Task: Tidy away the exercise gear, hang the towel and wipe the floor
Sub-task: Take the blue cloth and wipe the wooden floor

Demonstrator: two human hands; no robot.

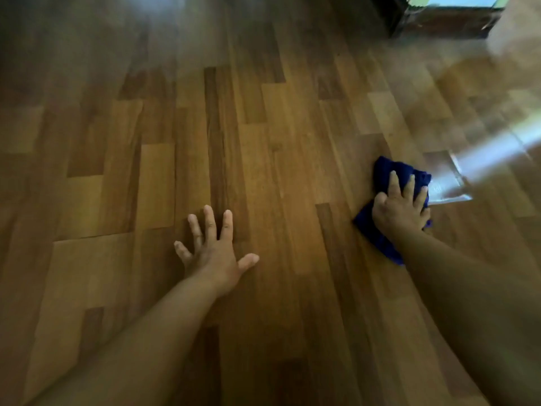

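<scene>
The right hand presses flat on a blue cloth, fingers spread over its crumpled top; the cloth lies under the palm on the wooden floor. The left hand rests splayed on the boards, well apart.

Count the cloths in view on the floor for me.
1. A blue cloth lies on the wooden floor at right, under the right hand pressing it. No other is visible; the frame's edges are blurred.
</scene>
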